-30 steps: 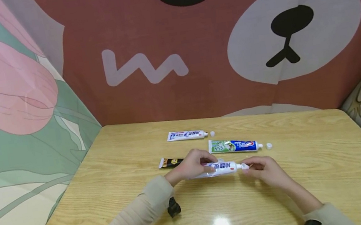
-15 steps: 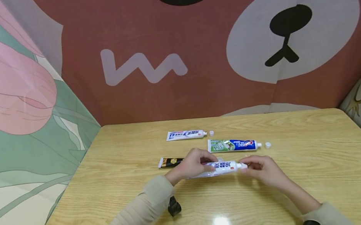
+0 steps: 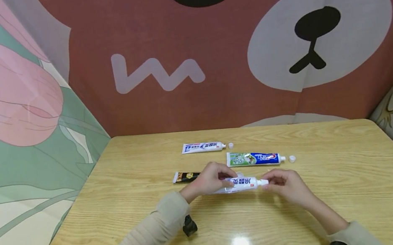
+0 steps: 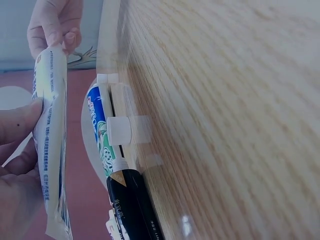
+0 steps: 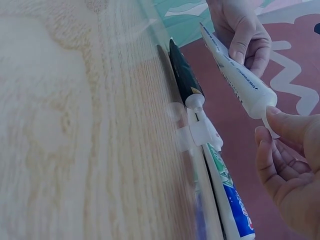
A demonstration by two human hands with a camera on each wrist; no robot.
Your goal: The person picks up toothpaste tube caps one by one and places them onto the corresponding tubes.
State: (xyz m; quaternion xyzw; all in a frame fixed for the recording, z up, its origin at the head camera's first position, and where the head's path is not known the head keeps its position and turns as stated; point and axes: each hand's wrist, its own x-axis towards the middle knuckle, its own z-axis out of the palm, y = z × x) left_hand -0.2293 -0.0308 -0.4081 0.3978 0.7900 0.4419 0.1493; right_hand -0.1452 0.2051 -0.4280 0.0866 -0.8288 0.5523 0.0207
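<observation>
A white toothpaste tube (image 3: 244,183) with blue lettering is held above the table, its nozzle end to the right. My left hand (image 3: 213,177) grips the body of this tube, thumb on one face and fingers behind it. At the nozzle, my right hand (image 3: 287,185) pinches the white cap (image 5: 270,126) between thumb and fingertips; the cap sits at the tube's mouth. Whether its thread is engaged cannot be told. Just behind the left hand lies a black toothpaste tube (image 4: 131,202), partly hidden in the head view, with a loose white cap (image 4: 119,131) near its nozzle.
Farther back, a green and blue toothpaste tube (image 3: 253,158) lies uncapped, a white cap (image 3: 292,159) beside its nozzle. Another white toothpaste tube (image 3: 203,147) lies at the rear with its small cap (image 3: 231,145). The wooden table (image 3: 348,167) meets a printed cloth (image 3: 165,114) behind.
The cap in my right fingers has straightened from a slight tilt into line with the tube's nozzle. Both hands stay almost in place, and the other tubes lie as before.
</observation>
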